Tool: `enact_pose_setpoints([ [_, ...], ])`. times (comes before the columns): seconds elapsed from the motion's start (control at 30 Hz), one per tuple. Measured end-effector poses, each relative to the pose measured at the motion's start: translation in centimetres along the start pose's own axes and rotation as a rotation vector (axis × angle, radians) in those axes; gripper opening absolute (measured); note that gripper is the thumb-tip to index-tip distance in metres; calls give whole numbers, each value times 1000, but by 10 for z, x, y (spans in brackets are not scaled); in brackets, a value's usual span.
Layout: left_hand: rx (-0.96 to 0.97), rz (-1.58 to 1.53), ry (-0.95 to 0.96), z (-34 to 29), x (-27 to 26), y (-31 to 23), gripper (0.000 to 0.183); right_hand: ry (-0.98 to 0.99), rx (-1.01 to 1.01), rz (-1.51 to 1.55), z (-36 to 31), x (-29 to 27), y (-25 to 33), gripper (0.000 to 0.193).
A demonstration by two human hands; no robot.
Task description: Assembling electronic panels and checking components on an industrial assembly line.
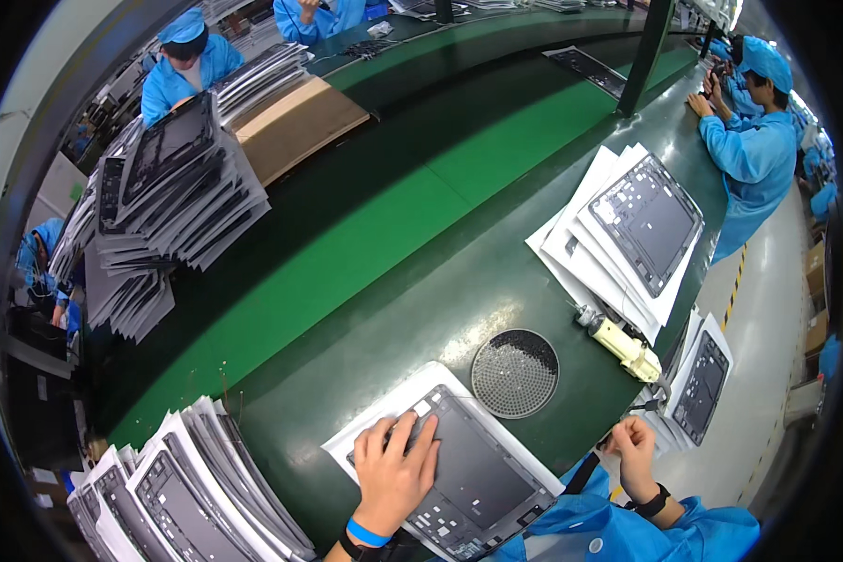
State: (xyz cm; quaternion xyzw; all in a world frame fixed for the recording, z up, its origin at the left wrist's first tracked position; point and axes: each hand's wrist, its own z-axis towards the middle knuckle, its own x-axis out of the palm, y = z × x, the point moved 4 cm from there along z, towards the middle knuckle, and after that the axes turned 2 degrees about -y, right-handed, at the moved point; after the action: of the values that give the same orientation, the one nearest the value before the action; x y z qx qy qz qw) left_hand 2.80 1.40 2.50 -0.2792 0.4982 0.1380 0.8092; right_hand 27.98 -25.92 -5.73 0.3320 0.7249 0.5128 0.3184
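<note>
A dark grey tablet housing (482, 459) lies on a white sheet (347, 442) at the near edge of the green bench. My left hand (393, 473) rests on the housing's left part, fingers stretched out over its upper edge. Off the bench's front edge, to the right, my right hand (635, 454) is closed in a pinch; whatever its fingertips hold is too small to tell. Beyond the housing sits a round perforated tray (515, 375), with small dark pieces at its far side. A pale yellow electric screwdriver (626, 348) lies to the right of this tray.
Layered housings and sheets (192, 492) stand at the near left; another pile (646, 220) lies at the right. A green conveyor belt (375, 244) runs behind the bench, with tall stacks (178, 187) and a cardboard box (300, 126) beyond. A co-worker (754, 150) stands at the far right.
</note>
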Motion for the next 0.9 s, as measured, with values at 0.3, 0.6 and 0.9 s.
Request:
enact_pose_setpoints([
  [0.3,-45,87,63,3,-1,15,42,-448,-423,236,65,-4,16,70],
  [0.6,-36,58,9,14,-5,11,36,51,-1108,523,75,24,183,47],
  [0.9,-90,27,35,-2,4,20,38,-140,-803,425,111,104,168,72],
])
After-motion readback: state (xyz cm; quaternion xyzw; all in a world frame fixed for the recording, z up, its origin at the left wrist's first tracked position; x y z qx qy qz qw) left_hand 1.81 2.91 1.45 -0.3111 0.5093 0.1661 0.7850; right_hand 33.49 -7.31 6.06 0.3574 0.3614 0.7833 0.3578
